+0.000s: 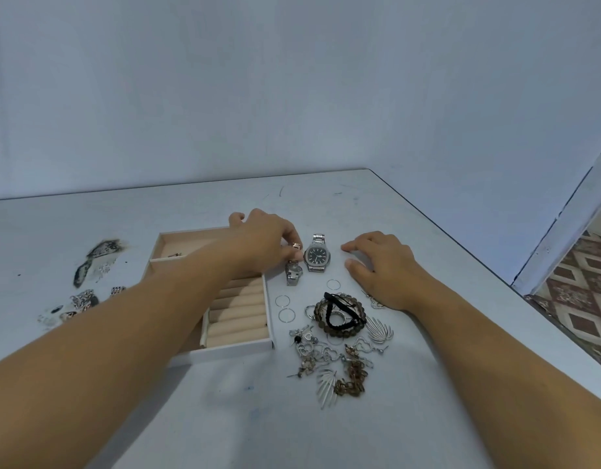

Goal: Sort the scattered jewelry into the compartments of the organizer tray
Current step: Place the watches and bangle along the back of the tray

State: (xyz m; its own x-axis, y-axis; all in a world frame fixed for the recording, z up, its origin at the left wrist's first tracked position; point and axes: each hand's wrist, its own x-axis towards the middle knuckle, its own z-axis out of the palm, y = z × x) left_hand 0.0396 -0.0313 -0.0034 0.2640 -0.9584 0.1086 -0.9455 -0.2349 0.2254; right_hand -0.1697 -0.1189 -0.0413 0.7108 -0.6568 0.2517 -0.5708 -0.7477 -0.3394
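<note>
My left hand (265, 242) reaches across the beige organizer tray (236, 346) and pinches the band of a small silver watch (293, 271) lying just right of the tray. A bigger silver watch with a dark dial (317, 255) lies beside it. My right hand (383, 265) rests flat on the table, fingers apart, holding nothing. Below it are thin silver hoops (286, 315), dark bead bracelets (339, 314) and a heap of earrings and chains (336, 363). My left forearm hides much of the tray; its padded ring rolls (240, 309) show.
More jewelry pieces (84, 299) lie on the table left of the tray, near a dark scorched patch (96, 262). A small item (175, 254) sits in the tray's far compartment. The table's right edge (495, 282) drops to a patterned floor (583, 292). A plain wall stands behind.
</note>
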